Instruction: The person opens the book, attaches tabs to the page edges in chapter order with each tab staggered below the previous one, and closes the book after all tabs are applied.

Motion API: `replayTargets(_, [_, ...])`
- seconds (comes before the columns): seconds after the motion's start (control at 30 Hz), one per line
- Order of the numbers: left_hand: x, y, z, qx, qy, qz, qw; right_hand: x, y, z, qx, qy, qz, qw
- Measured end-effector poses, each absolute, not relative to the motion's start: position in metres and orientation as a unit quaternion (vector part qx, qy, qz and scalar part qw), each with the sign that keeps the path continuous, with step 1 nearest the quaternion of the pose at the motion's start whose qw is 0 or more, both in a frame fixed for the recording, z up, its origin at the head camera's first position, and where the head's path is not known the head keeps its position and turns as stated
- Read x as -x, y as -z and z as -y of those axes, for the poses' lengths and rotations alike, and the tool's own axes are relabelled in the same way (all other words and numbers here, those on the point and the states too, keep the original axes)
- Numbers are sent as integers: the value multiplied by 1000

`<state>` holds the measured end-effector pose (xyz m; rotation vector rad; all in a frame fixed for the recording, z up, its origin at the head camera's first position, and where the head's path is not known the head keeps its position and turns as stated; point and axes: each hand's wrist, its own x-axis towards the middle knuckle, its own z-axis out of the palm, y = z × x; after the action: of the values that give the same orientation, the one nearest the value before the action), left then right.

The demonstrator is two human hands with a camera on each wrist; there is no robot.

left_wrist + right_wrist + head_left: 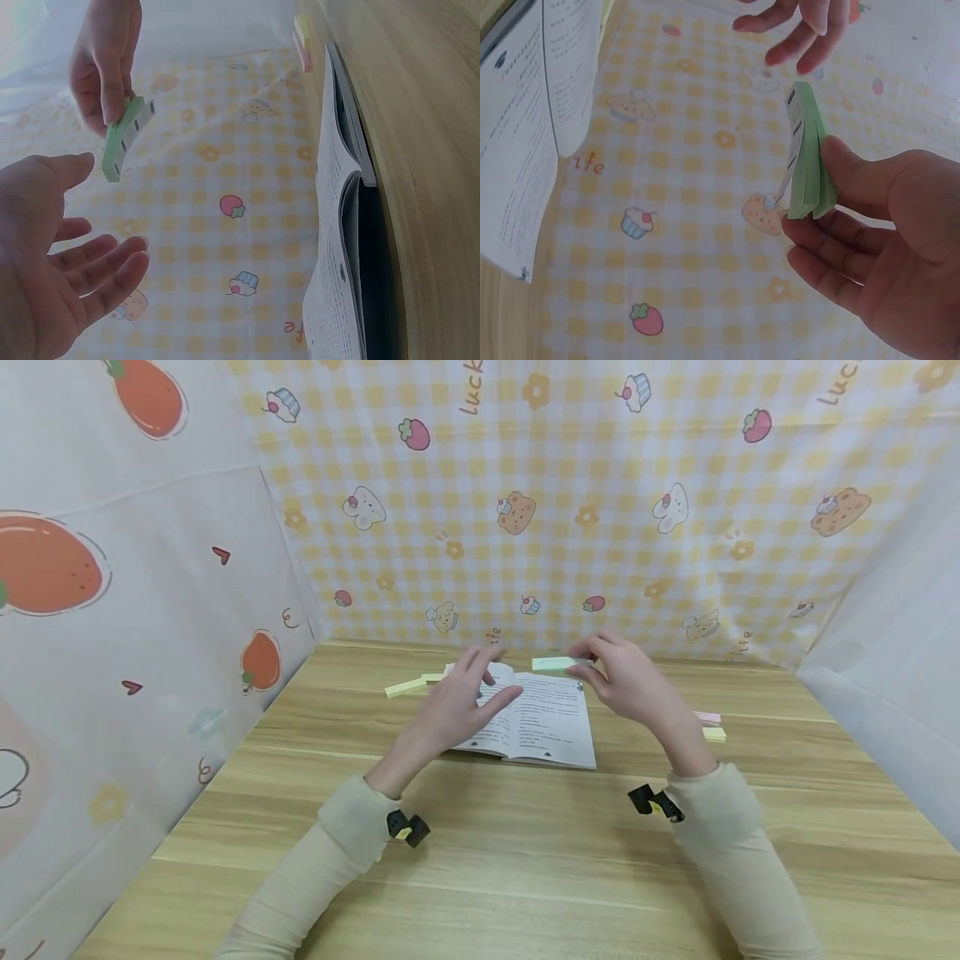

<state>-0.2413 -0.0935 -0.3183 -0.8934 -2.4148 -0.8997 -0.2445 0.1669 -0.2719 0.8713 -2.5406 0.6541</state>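
My right hand (pixel 628 683) pinches a pad of light green sticky notes (pixel 806 161) by one end, thumb against the fingers. In the right wrist view the pad's leaves are slightly parted near the grip, and a white strip with dark marks runs along one side. An open book (pixel 553 720) with printed pages lies on the table below the pad. Over its left page hovers my left hand (pixel 467 700), fingers apart and holding nothing. The left wrist view has that hand's palm (pixel 30 262) facing the green pad, with a gap between them.
Yellow sticky-note pads (pixel 405 687) lie left of the book on the wooden table (pixel 525 860). To the right, partly behind my right wrist, are a pink pad (pixel 708 718) and another yellow pad (pixel 715 735). A checked cloth (pixel 480 560) hangs along the table's back edge.
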Motion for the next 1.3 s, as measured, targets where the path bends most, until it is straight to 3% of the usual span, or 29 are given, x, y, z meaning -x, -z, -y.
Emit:
replayTargets(0.77, [239, 321, 88, 394, 346, 814, 250, 235, 275, -147, -406, -238, 863, 184])
replayTargets(1.3, [239, 321, 87, 409, 377, 788, 266, 233, 276, -144, -413, -242, 860, 178])
